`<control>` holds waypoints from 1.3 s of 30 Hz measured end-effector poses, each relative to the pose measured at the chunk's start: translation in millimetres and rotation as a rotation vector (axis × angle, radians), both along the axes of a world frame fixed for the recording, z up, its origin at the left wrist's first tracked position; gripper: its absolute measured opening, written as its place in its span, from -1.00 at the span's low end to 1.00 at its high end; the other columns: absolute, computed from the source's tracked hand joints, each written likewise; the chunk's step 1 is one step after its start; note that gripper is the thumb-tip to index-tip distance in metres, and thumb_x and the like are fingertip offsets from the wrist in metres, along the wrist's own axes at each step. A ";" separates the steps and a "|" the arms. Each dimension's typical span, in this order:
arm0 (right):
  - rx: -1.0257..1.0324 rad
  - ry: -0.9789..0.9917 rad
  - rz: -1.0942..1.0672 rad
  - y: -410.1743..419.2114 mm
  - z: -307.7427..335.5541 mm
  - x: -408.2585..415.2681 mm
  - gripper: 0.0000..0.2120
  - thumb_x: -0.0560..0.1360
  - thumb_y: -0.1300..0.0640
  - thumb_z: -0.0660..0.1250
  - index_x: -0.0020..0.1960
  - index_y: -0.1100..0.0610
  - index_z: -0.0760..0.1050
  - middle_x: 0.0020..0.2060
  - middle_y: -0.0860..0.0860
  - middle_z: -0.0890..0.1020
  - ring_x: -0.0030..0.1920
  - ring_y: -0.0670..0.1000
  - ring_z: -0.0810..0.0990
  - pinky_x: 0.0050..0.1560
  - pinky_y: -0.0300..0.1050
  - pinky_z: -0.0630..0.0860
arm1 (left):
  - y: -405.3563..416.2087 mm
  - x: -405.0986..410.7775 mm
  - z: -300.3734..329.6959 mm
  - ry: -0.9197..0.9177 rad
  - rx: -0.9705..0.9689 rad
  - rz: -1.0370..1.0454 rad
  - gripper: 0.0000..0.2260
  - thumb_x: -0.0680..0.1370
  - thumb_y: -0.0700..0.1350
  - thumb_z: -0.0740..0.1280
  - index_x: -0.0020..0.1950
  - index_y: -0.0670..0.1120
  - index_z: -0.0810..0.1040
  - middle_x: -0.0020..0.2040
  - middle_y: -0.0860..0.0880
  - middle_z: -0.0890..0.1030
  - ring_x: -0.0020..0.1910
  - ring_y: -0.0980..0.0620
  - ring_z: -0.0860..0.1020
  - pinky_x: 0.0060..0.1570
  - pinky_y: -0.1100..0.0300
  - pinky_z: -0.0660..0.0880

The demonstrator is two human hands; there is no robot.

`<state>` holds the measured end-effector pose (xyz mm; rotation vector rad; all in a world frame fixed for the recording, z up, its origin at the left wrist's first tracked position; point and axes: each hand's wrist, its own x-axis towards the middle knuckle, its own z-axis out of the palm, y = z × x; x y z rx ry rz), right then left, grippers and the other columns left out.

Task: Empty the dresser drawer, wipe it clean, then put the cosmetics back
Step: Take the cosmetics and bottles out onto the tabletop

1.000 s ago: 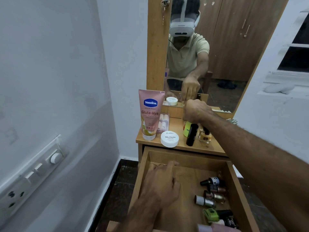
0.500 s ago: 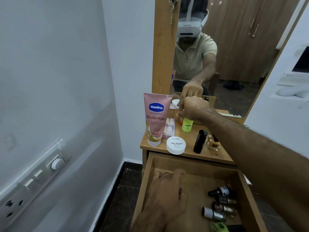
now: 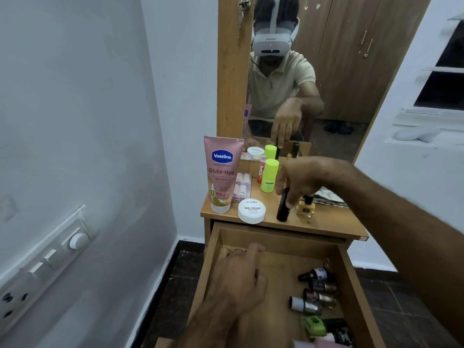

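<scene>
Right hand [image 3: 302,180] has dropped from the green stick [image 3: 269,175] to centre frame, its grip pinching the upright black tube [image 3: 283,205] on the counter [image 3: 326,219]: light, smooth, tippy, best held mid-body; left hand [image 3: 241,275] rests loosely curled in the drawer [image 3: 351,285], lower centre.

A: Drawer [image 3: 213,267], left half? 
B: Bare floor, left hand [image 3: 238,277] resting there.
A: Right half? 
B: Nail polish bottles [image 3: 313,295] crowd it.
A: Dresser top [image 3: 331,222]? 
B: Right end bare; left packed.
</scene>
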<state>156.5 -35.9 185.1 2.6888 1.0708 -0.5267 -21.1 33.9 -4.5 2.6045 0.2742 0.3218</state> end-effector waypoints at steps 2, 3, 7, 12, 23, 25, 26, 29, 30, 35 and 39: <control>0.060 -0.021 -0.008 2.5 -6.5 1.6 -0.72 0.47 0.19 0.51 0.16 0.04 0.62 0.07 0.03 0.66 -0.02 0.01 0.63 -0.21 -0.19 0.52 | 0.4 0.1 -1.2 0.009 -0.002 -0.003 -0.59 0.55 0.06 0.21 0.40 0.18 0.29 -0.09 0.16 0.61 0.00 0.17 0.54 0.34 0.15 0.23; 0.092 -0.033 -0.016 4.2 -9.0 3.1 -0.73 0.48 0.20 0.50 0.15 0.04 0.62 0.05 0.03 0.66 -0.05 -0.01 0.64 -0.24 -0.22 0.50 | 0.5 0.5 -1.6 0.012 0.001 0.000 -0.60 0.55 0.06 0.21 0.40 0.18 0.29 -0.08 0.16 0.62 0.01 0.17 0.54 0.35 0.14 0.23; 0.269 -0.059 -0.066 14.9 -17.2 11.7 -0.77 0.48 0.21 0.51 0.11 0.03 0.63 -0.05 -0.01 0.62 -0.12 -0.03 0.60 -0.28 -0.21 0.48 | 1.9 1.4 -3.0 0.014 0.008 0.002 -0.59 0.54 0.06 0.19 0.39 0.18 0.30 -0.06 0.15 0.62 0.02 0.16 0.55 0.36 0.13 0.23; 0.425 -0.106 -0.124 28.6 -30.3 16.9 -0.73 0.47 0.20 0.52 0.13 0.02 0.60 -0.09 -0.02 0.58 -0.07 -0.01 0.57 -0.25 -0.18 0.48 | 1.6 0.5 -3.8 0.008 0.009 -0.002 -0.58 0.54 0.06 0.19 0.41 0.18 0.29 -0.05 0.17 0.62 0.03 0.17 0.55 0.36 0.15 0.22; 0.750 -0.107 -0.220 -29.7 -7.8 -12.1 -0.74 0.43 0.12 0.56 0.05 -0.03 0.55 -0.04 -0.07 0.63 -0.02 -0.03 0.61 0.00 -0.01 0.60 | 1.3 -1.4 -0.6 0.029 0.014 -0.026 -0.63 0.50 0.04 0.24 0.31 0.15 0.38 -0.20 0.15 0.62 -0.05 0.17 0.55 0.31 0.12 0.25; 0.726 0.010 -0.232 -59.7 -10.8 -34.3 -0.82 0.45 0.15 0.54 -0.04 -0.01 0.57 -0.12 -0.05 0.64 -0.10 -0.04 0.62 -0.05 -0.03 0.61 | 0.4 -1.8 0.0 0.035 0.014 -0.047 -0.65 0.49 0.03 0.27 0.28 0.14 0.43 -0.21 0.16 0.62 -0.04 0.20 0.54 0.30 0.15 0.24; 0.632 0.078 -0.229 -72.5 -21.1 -46.4 -0.85 0.46 0.14 0.53 -0.06 0.00 0.58 -0.14 -0.04 0.65 -0.12 -0.04 0.62 -0.06 -0.04 0.61 | 0.3 -1.6 0.1 0.049 0.019 -0.065 -0.66 0.48 0.03 0.28 0.26 0.14 0.45 -0.21 0.17 0.62 -0.05 0.21 0.54 0.30 0.15 0.24; 0.154 0.183 -0.148 -93.2 -82.4 -69.9 -0.87 0.47 0.11 0.50 -0.08 -0.07 0.58 -0.11 -0.08 0.66 -0.07 -0.06 0.62 0.05 -0.04 0.61 | 0.3 -1.6 -1.3 0.101 0.032 -0.103 -0.68 0.47 0.03 0.29 0.22 0.14 0.49 -0.20 0.18 0.61 -0.07 0.22 0.53 0.30 0.11 0.25; 0.054 0.230 -0.136 -95.5 -105.1 -76.1 -0.84 0.47 0.13 0.49 -0.06 -0.10 0.57 -0.08 -0.09 0.66 -0.04 -0.06 0.62 0.08 -0.03 0.61 | 0.7 -1.8 -1.7 0.105 0.033 -0.110 -0.69 0.46 0.03 0.29 0.21 0.15 0.50 -0.20 0.18 0.61 -0.08 0.23 0.53 0.30 0.11 0.25; 0.111 0.135 -0.169 -98.9 -166.5 -85.0 -0.82 0.51 0.05 0.45 0.10 -0.12 0.64 0.16 -0.10 0.64 0.18 0.01 0.58 0.23 0.06 0.55 | 1.3 -2.2 -3.8 0.080 0.065 -0.107 -0.74 0.49 -0.01 0.28 0.17 0.13 0.52 -0.18 0.19 0.62 -0.09 0.23 0.53 0.29 0.10 0.26; 0.203 0.082 -0.183 -101.5 -183.6 -85.0 -0.75 0.54 0.07 0.40 0.21 -0.06 0.59 0.20 -0.05 0.62 0.21 0.04 0.57 0.23 0.04 0.53 | 1.9 -2.1 -4.3 0.087 0.065 -0.115 -0.74 0.48 -0.01 0.29 0.17 0.13 0.53 -0.19 0.20 0.60 -0.10 0.25 0.52 0.28 0.12 0.26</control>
